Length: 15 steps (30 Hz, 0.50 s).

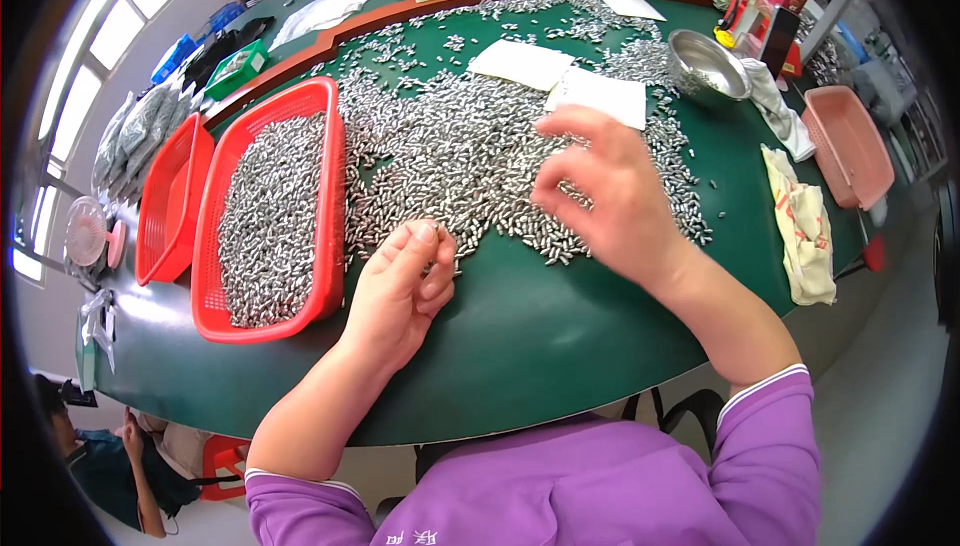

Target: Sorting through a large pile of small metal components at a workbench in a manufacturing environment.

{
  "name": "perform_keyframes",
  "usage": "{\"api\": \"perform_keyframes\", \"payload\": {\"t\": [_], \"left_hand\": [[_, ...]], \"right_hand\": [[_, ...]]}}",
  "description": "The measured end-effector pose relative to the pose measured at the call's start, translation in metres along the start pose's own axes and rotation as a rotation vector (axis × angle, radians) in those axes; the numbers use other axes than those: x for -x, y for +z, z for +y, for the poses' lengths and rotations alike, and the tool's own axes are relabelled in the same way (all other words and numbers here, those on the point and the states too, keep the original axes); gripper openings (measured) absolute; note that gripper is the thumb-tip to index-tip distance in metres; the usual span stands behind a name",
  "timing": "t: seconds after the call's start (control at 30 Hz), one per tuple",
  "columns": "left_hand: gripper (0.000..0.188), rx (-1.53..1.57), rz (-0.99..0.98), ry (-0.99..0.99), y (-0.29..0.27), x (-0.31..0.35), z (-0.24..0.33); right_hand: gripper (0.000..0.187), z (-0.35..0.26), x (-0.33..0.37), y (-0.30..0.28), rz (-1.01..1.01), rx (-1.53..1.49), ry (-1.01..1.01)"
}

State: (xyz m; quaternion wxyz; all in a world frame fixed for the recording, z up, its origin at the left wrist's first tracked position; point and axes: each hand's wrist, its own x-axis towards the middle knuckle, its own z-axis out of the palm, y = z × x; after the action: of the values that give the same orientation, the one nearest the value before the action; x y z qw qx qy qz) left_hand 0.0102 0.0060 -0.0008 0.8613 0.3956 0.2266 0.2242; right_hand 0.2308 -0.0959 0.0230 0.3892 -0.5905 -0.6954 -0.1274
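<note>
Small silvery metal pieces, short and rounded, lie in a wide heap (440, 141) on the green table (540, 336). At the heap's near edge my left hand (395, 286) is closed, thumb pressed against the curled fingers; what it may pinch is hidden. Slightly blurred, my right hand (620, 196) hovers over the right part of the heap. Its thumb and fingers are bent but apart, with nothing visible between them. To the left of my left hand stands a red plastic basket (333, 186), filled with the same metal pieces.
An empty-looking red basket (160, 236) sits farther left. White papers (520, 64) lie on the heap. A metal bowl (730, 81), a cloth (800, 236) and a pink basket (860, 171) are at the right. A brown wooden strip (400, 8) borders the heap's far side. Other people sit nearby.
</note>
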Motion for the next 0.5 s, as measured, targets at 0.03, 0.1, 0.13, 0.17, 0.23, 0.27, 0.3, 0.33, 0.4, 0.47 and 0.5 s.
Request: {"api": "perform_keyframes", "payload": {"t": [0.03, 0.1, 0.13, 0.17, 0.23, 0.27, 0.3, 0.33, 0.4, 0.47, 0.5], "left_hand": [[0.016, -0.018, -0.016, -0.003, -0.001, 0.001, 0.0], [0.017, -0.058, -0.004, -0.015, 0.001, 0.003, 0.0], [0.017, -0.062, -0.031, -0.028, 0.002, 0.003, -0.002], [0.017, -0.067, -0.056, -0.042, 0.002, 0.002, -0.003], [0.016, -0.074, -0.08, -0.056, 0.006, 0.003, -0.004], [0.015, -0.074, -0.103, -0.061, 0.008, 0.002, -0.005], [0.013, -0.074, -0.078, -0.073, 0.01, 0.002, -0.004], [0.013, -0.072, -0.069, -0.069, 0.009, 0.003, -0.004], [0.012, -0.101, -0.106, -0.052, 0.007, 0.004, -0.005], [0.012, -0.13, -0.094, -0.055, 0.006, 0.005, -0.005], [0.012, -0.153, -0.106, -0.056, 0.007, 0.004, -0.005]], "right_hand": [[0.016, 0.01, -0.005, -0.01, 0.081, 0.038, 0.03], [0.012, 0.039, -0.008, -0.026, 0.258, 0.258, 0.082], [0.013, 0.055, -0.008, -0.038, 0.308, 0.398, 0.11], [0.015, 0.069, -0.005, -0.05, 0.297, 0.542, 0.16], [0.022, 0.096, 0.01, -0.055, 0.277, 0.776, 0.235], [0.023, 0.102, 0.014, -0.054, 0.286, 0.902, 0.254], [0.021, 0.098, 0.013, -0.047, 0.309, 0.822, 0.332], [0.02, 0.085, 0.008, -0.045, 0.256, 0.676, 0.285], [0.022, 0.062, -0.001, -0.038, 0.183, 0.458, 0.157], [0.03, 0.036, -0.004, -0.026, 0.077, 0.294, 0.05], [0.027, 0.024, -0.003, -0.023, 0.028, 0.24, 0.007]]}}
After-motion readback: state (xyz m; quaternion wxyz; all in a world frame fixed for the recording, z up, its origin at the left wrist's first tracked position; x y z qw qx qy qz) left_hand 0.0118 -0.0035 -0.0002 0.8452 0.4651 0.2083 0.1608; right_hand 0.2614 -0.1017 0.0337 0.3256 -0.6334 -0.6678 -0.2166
